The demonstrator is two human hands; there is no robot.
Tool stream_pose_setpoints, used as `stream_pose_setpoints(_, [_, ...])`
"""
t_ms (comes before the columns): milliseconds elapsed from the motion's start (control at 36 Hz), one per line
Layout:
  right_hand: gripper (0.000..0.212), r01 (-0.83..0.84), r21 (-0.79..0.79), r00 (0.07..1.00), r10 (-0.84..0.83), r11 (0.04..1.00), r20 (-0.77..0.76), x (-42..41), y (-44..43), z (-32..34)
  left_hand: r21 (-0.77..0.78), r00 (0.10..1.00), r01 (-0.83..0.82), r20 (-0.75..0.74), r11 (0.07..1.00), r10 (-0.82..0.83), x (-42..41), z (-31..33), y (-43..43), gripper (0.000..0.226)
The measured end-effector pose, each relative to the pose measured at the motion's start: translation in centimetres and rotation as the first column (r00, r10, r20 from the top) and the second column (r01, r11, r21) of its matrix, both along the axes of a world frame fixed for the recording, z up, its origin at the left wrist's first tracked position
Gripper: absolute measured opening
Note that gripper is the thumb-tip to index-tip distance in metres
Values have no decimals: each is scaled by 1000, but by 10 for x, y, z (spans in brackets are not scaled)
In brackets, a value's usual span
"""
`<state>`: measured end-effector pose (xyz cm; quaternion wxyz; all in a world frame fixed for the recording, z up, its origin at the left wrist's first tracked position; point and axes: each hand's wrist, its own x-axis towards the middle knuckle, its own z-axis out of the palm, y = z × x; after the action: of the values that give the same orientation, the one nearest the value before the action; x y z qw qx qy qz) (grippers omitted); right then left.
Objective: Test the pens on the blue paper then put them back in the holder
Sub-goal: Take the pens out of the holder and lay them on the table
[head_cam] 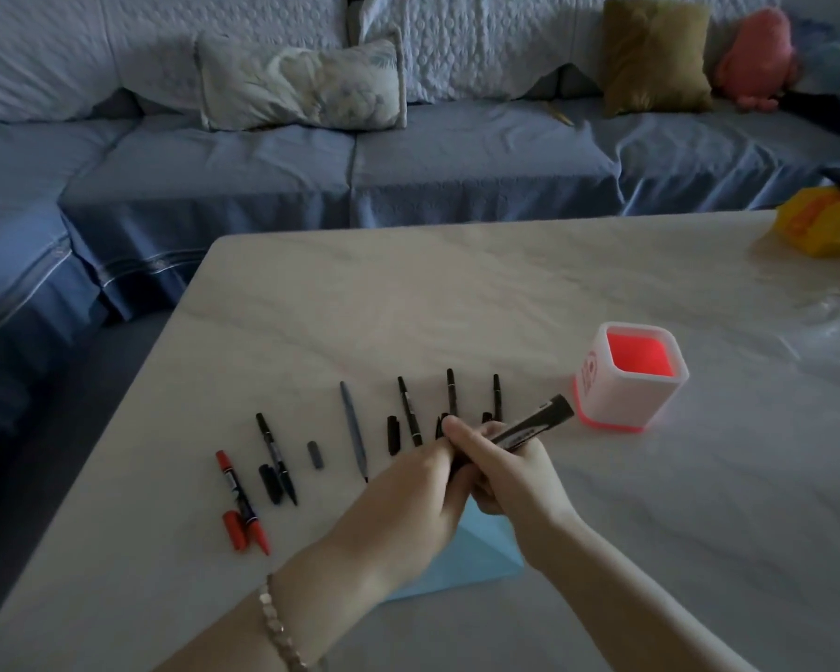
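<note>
A thick black marker [537, 425] is gripped by both hands above the table, its far end pointing toward the holder. My right hand [515, 470] wraps its middle; my left hand [428, 497] closes on its near end, which is hidden. The blue paper [481, 555] lies beneath my hands, mostly covered. A white holder with a red inside [626, 380] stands empty to the right. Several uncapped pens lie in a row on the table: a red marker [241, 502] with its cap, a black pen [276, 458], a grey pen [352, 426], and more black pens [408, 409] behind my hands.
The pale marble table [408, 308] has its left edge running diagonally near the red marker. A yellow object [818, 225] sits at the far right corner, with clear plastic beside it. A blue-covered sofa with cushions [301, 84] stands beyond the table.
</note>
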<state>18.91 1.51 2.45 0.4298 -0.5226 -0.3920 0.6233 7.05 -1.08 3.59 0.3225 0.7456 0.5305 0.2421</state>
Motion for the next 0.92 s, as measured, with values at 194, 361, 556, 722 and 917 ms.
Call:
stream_pose_setpoints(194, [32, 27, -36, 998, -29, 999, -51, -6, -8, -4, -35, 1000, 3, -2, 999, -3, -1, -1, -10, 36])
stream_pose_setpoints(361, [45, 32, 4, 987, -31, 999, -158, -2, -10, -3, -116, 999, 19, 48, 993, -14, 0, 6, -8, 22])
stream_pose_setpoints(556, [33, 7, 53, 967, 7, 999, -255, 2, -15, -3, -237, 992, 72, 116, 969, -46, 1, 16, -10, 24])
stream_pose_setpoints(722, [35, -29, 105, 960, 57, 994, -274, 5, -20, -4, -353, 967, 133, 249, 926, -44, 3, 24, -13, 15])
stream_pose_setpoints(917, [34, -56, 225, 957, 116, 973, -265, 9, -23, 2, -565, 935, 172, 351, 807, 46, -3, 24, -14, 27])
